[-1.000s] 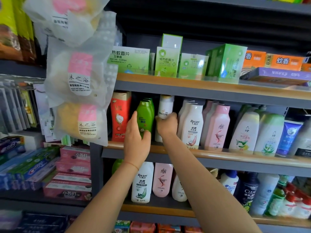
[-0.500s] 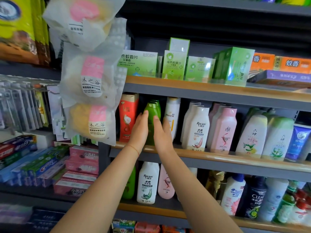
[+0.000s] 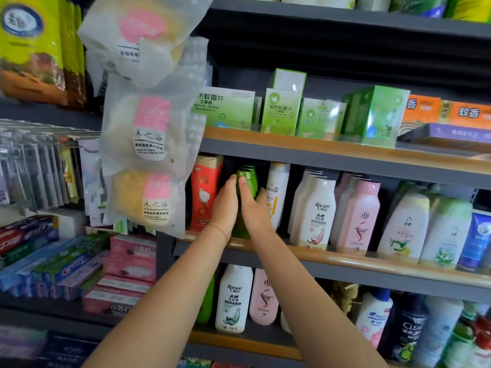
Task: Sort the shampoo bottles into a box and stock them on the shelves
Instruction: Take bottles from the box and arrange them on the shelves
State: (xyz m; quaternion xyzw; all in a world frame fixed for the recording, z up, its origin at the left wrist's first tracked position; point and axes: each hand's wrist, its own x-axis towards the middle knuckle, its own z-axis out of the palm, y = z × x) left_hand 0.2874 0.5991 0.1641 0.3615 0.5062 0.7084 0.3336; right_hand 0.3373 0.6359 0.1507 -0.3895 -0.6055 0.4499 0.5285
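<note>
On the middle shelf [image 3: 318,254] a green shampoo bottle [image 3: 248,179] stands between a red bottle [image 3: 204,192] and a white bottle [image 3: 276,192] marked PANTENE; further right one reads Racien [image 3: 314,208]. Both arms reach up. The left hand [image 3: 225,205] and right hand [image 3: 253,208] flank the green bottle, fingers straight, each grip open, seemingly pressing its sides.
</note>
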